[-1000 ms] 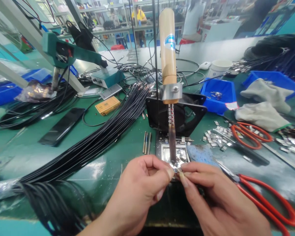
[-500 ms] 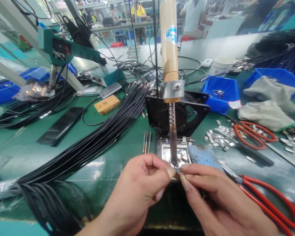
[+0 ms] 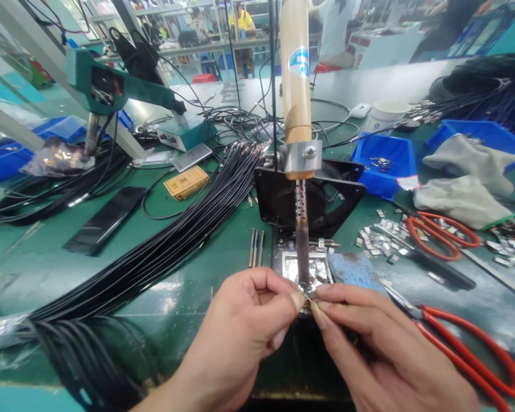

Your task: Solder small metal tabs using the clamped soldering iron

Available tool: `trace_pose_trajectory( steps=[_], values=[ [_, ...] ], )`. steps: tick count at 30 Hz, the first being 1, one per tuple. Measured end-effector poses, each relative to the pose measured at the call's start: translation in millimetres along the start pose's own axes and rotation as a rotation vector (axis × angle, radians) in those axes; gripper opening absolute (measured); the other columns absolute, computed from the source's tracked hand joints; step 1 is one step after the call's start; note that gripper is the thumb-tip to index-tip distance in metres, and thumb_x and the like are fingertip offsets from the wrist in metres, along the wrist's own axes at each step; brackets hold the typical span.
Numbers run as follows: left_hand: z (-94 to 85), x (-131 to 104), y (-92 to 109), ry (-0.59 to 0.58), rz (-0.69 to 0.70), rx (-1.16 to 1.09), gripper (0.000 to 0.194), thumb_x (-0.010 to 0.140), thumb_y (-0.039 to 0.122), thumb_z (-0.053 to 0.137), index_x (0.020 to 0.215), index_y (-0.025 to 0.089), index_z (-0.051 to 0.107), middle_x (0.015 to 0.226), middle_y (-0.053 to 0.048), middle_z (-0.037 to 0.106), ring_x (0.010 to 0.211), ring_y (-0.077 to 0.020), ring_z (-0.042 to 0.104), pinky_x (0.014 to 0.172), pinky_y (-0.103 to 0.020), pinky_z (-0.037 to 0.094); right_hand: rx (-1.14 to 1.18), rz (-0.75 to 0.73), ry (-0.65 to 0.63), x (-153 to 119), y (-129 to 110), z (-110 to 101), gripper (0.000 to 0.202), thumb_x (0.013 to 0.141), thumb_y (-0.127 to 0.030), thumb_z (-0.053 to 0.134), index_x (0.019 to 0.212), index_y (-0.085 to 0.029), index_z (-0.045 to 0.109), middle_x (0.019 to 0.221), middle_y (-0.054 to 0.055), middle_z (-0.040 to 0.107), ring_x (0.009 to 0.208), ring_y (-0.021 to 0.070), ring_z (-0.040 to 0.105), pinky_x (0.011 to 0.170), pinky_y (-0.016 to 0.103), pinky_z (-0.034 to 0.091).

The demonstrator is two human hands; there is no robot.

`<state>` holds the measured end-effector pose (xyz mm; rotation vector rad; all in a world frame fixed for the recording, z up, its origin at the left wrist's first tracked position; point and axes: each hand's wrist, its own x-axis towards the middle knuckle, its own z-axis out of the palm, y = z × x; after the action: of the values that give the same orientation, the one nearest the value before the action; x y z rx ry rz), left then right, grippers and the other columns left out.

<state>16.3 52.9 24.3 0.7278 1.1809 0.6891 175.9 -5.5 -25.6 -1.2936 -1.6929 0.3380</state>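
A soldering iron with a wooden handle (image 3: 297, 86) is clamped upright, its dark tip pointing down over a small metal tray (image 3: 288, 268) holding silvery pieces. Just below the tip, my left hand (image 3: 253, 320) pinches something too small to make out. My right hand (image 3: 381, 337) is closed at the fingertips on a small thin part, nearly touching the left fingertips. The pinched parts are mostly hidden by the fingers. Right of the tray lies a blue sponge (image 3: 355, 271). Behind the iron stands a black fan frame (image 3: 268, 197).
A bundle of black cables (image 3: 154, 252) crosses the left side, near a black phone (image 3: 105, 220). Red-handled scissors (image 3: 476, 343) lie at the right. Farther back are another red-handled pair (image 3: 438, 234), metal clips (image 3: 375, 240), a blue bin (image 3: 386, 163) and gloves (image 3: 463, 200).
My right hand has shifted very slightly left at the fingertips. My left hand stays nearly in place under the iron tip.
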Motion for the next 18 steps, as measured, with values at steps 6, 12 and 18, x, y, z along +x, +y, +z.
trace_pose_trajectory(
  steps=[6,12,18],
  values=[
    [-1.4,1.3,-0.1,-0.008,-0.002,-0.006,0.029,0.071,0.03,0.08,0.07,0.013,0.057,0.051,0.006,0.042,0.045,-0.0029,0.03,0.042,-0.017,0.017,0.019,0.009,0.035,0.5,-0.6,1.4,0.02,0.088,-0.011,0.069,0.103,-0.022,0.064,0.113,0.002,0.067,0.103,0.0104,0.068,0.093,0.016,0.056],
    [-0.9,1.7,1.0,-0.003,-0.007,0.003,0.027,0.071,0.029,0.079,0.069,0.013,0.057,0.051,0.006,0.041,0.045,-0.003,0.029,0.042,-0.017,0.017,0.049,0.039,0.046,-0.4,-3.4,2.8,0.02,0.088,-0.01,0.07,0.103,-0.022,0.064,0.114,0.001,0.066,0.103,0.009,0.067,0.092,0.015,0.055],
    [0.1,0.9,3.0,-0.017,-0.018,-0.009,0.028,0.071,0.029,0.079,0.069,0.013,0.057,0.05,0.006,0.039,0.044,-0.003,0.028,0.041,-0.018,0.015,0.073,0.068,0.06,-0.2,-3.6,4.9,0.019,0.088,-0.009,0.069,0.101,-0.022,0.064,0.113,0.001,0.066,0.102,0.0089,0.068,0.091,0.015,0.055]
  ],
)
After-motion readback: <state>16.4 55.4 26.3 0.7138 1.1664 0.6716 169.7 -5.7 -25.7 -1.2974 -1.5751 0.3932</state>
